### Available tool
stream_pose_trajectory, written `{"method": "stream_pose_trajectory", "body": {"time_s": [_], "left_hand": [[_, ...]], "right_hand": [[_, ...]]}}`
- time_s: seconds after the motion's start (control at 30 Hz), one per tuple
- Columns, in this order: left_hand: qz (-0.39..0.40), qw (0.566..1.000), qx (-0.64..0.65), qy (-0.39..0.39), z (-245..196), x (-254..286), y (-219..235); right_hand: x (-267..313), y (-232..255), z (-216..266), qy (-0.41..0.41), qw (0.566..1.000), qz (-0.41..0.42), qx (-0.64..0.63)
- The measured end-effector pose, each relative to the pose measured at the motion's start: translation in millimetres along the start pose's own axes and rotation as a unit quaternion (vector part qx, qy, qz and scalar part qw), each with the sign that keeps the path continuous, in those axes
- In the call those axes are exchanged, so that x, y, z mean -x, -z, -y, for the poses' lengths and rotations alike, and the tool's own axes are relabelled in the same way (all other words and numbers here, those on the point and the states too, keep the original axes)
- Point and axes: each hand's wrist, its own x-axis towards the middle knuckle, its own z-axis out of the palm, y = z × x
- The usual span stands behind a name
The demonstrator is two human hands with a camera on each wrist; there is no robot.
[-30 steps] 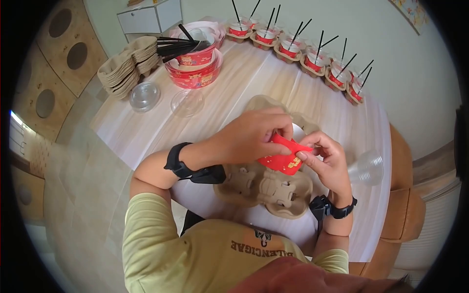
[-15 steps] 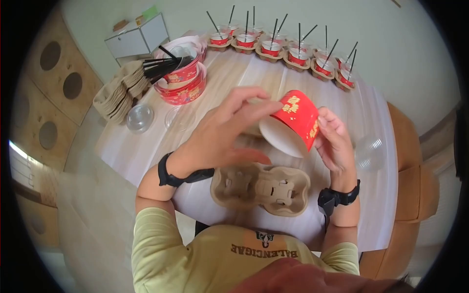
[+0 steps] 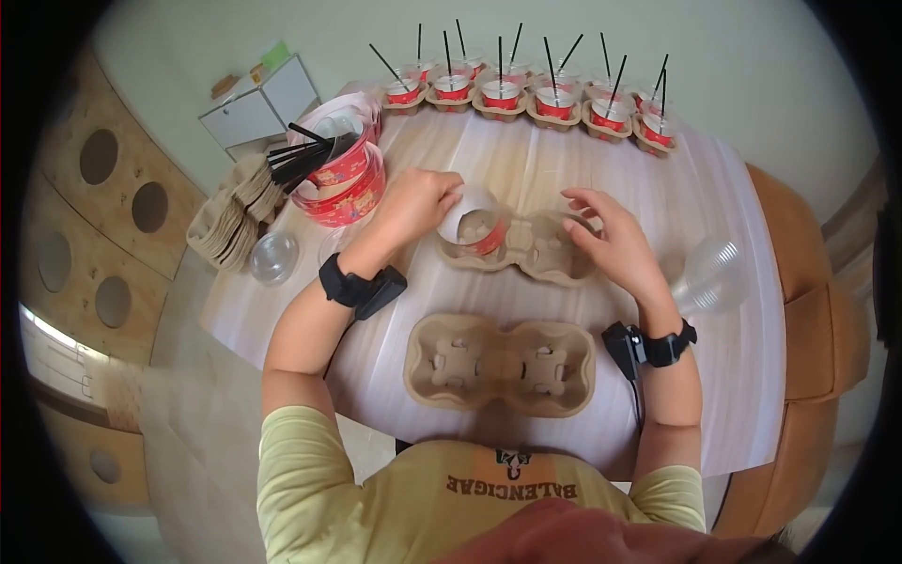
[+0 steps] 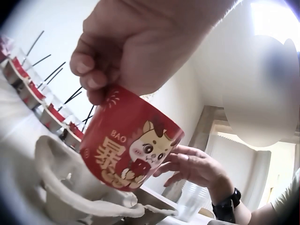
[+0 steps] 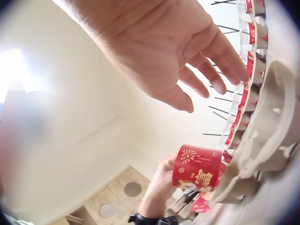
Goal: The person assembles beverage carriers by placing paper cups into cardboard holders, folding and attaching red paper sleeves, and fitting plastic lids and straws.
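My left hand [image 3: 413, 202] pinches the rim of a red paper cup sleeve [image 4: 124, 145], white inside and printed with gold characters and a cartoon animal. The sleeve is a ring without a bottom; in the head view pulp shows through it. It sits over the left compartment of the farther pulp cup carrier [image 3: 526, 270]. Above that carrier's right compartment my right hand [image 3: 613, 237] hovers with fingers spread and nothing held. A second two-compartment carrier [image 3: 505, 362] lies on the table nearer the body, its compartments bare.
Along the back stands a row of red-sleeved cups [image 3: 501, 92] with black straws in carriers. At the left are stacked carriers [image 3: 224, 214], red buckets [image 3: 352, 202] with black straws [image 3: 299, 162], and a clear lid [image 3: 274, 257]. Nested clear plastic cups [image 3: 711, 271] lie at the right.
The sleeve was pinched by both hands, then opened into a ring held by the right hand. Now the left hand holds it, lowered over the farther carrier; the right hand has let go.
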Motion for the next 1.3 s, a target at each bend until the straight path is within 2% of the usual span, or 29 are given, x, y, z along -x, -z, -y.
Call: {"method": "stream_pose_trajectory", "body": {"time_s": [0.03,0.1,0.27,0.4,0.53,0.6,0.67,0.7,0.77,0.83,0.87,0.9,0.97,1.1,1.2,1.27,1.3], "left_hand": [[0.011,1.0,-0.018,-0.01,6,-2,-6],[0.024,0.999,-0.038,-0.021,12,-5,-15],[0.084,0.984,-0.157,-0.019,7,-5,-27],[0.102,0.982,-0.162,0.003,3,-1,-29],[0.052,0.992,-0.117,0.001,-13,9,-14],[0.028,0.995,-0.094,-0.004,-20,13,-11],[0.071,0.982,-0.105,-0.143,-22,19,-14],[0.07,0.982,-0.107,-0.139,-25,23,-16],[0.193,0.97,-0.097,-0.112,-31,28,-19],[0.206,0.967,-0.099,-0.113,-21,28,-27],[0.224,0.962,-0.098,-0.12,-16,28,-30],[0.219,0.964,-0.104,-0.11,-13,30,-32],[0.204,0.963,-0.1,-0.142,-13,31,-37],[0.2,0.964,-0.11,-0.137,-14,34,-37],[0.152,0.97,-0.102,-0.159,-10,34,-35],[0.025,0.993,0.006,-0.117,-4,35,-20],[-0.014,0.998,-0.01,-0.063,2,38,-11]], "right_hand": [[-1,-5,-9,-0.002,1.0,-0.004,-0.003],[-3,-16,-27,0.08,0.978,-0.06,0.183],[-3,-31,-47,0.037,0.986,-0.025,0.16],[-4,-37,-54,0.006,0.991,-0.009,0.134],[-6,-41,-65,0.011,0.989,-0.026,0.147],[-7,-42,-72,0.041,0.988,-0.044,0.142],[-7,-43,-70,0.038,0.988,-0.053,0.138],[-7,-43,-68,0.037,0.988,-0.062,0.136],[-7,-42,-68,0.034,0.986,-0.057,0.151],[-7,-41,-66,0.04,0.984,-0.051,0.163],[-7,-40,-62,0.016,0.984,-0.044,0.173],[-7,-39,-60,-0.008,0.982,-0.037,0.183],[-7,-41,-60,0.001,0.984,-0.045,0.172],[-8,-42,-65,0.009,0.987,-0.057,0.148],[-9,-40,-66,0.013,0.986,-0.066,0.151],[-11,-35,-71,0.006,0.985,-0.072,0.156],[-11,-32,-76,0.007,0.983,-0.089,0.163]]}}
